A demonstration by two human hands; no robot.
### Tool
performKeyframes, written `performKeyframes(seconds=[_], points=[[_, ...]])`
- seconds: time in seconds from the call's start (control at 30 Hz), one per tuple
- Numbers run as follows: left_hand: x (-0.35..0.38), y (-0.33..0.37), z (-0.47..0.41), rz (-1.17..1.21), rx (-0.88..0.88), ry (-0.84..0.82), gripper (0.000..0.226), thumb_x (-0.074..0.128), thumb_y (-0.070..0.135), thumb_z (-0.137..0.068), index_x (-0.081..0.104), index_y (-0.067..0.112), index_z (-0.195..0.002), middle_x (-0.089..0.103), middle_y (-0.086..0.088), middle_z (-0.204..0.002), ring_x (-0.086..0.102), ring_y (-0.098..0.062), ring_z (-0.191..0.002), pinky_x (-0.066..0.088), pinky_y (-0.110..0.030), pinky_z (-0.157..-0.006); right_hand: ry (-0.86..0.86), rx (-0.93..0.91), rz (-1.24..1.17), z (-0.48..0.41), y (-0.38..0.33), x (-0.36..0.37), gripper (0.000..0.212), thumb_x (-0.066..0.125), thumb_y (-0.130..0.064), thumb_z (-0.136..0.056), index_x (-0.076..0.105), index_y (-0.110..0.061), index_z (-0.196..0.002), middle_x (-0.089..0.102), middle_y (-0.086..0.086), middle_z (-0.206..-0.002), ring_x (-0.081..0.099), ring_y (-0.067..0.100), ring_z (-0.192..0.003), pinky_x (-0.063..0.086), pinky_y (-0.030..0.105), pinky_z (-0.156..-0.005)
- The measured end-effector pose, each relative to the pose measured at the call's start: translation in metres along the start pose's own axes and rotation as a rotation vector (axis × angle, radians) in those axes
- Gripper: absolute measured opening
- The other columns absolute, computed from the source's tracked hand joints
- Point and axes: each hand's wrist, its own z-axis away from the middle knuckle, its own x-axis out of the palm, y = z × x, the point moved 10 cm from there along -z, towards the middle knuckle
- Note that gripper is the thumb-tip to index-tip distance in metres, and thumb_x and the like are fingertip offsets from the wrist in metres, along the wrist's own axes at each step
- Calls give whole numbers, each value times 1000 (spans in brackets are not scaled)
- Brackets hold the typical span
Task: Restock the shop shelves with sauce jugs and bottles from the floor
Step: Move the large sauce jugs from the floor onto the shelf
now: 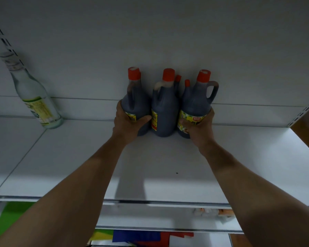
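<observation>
Left grip (130,124) curled round left jug (134,97), right grip (198,128) round right jug (194,102).

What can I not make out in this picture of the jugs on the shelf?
All in the head view:
Smaller bottles behind the jugs: the middle jug and right jug hide most of each.
Left jug label: mostly under the left hand; right jug label partly under the right hand.
Clear bottle: label print too blurred.
Items on the lower shelf: blurred, cut by the shelf edge.
</observation>
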Motion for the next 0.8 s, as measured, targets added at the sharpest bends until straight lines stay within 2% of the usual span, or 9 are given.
performKeyframes(seconds=[0.13,0.23,0.3,0.33,0.43,0.57,0.63,0.7,0.8], points=[[2,-2,2,30,11,-5,125,77,78,-37,19,36,-140,47,3,-141,51,-19,-126,47,-50,-100,22,-35,97,-7,9,-7,73,73,10,-74,31,-23,-123,50,-16,-109,55,-13,-87,52,9,-62],[4,3,6,5,36,-18,122,78,70,-44,17,30,-143,45,2,-142,49,-18,-127,45,-49,-102,21,-22,100,-10,12,-8,74,71,11,-76,28,-22,-127,47,-16,-108,50,-8,-87,44,1,-53],[5,6,8,13,46,-24,121,78,62,-46,18,25,-144,45,-1,-143,49,-18,-127,45,-48,-103,31,-24,146,-11,12,-9,78,74,8,-75,29,-19,-133,48,-13,-115,53,0,-94,45,1,-57],[5,8,7,28,49,-31,120,79,59,-46,19,23,-144,45,-2,-142,50,-18,-126,46,-48,-102,44,-32,187,-13,13,-12,85,78,3,-72,27,-15,-138,49,-7,-124,54,8,-105,48,5,-67],[1,7,9,32,10,-31,122,81,50,-40,24,18,-144,47,-6,-141,52,-21,-125,48,-51,-99,57,3,251,-12,15,-18,99,87,-12,-63,27,-16,-142,48,2,-139,52,18,-123,49,32,-97],[-1,4,27,25,-129,-59,135,87,37,-45,7,15,-152,38,-9,-150,43,-26,-133,42,-49,-106,22,41,299,0,16,-23,112,88,-34,-51,27,-19,-144,48,1,-141,52,19,-124,50,40,-98],[-2,-1,41,36,-173,-36,123,87,27,-61,7,12,-152,33,-9,-152,39,-26,-136,39,-43,-108,15,83,303,14,20,-28,119,86,-42,-54,17,-25,-149,37,2,-149,45,19,-132,44,39,-103],[-8,1,57,-2,-170,15,97,79,25,-76,18,9,-150,36,-9,-149,41,-26,-134,39,-35,-103,20,112,334,29,21,-35,112,82,-38,-68,9,-23,-152,25,3,-156,34,20,-139,37,32,-104],[-13,10,90,-50,-153,28,60,71,30,-85,45,13,-136,52,1,-126,52,-18,-116,39,-28,-88,49,119,379,49,16,-47,100,78,-40,-74,17,-19,-151,29,6,-154,35,21,-139,39,40,-108]])
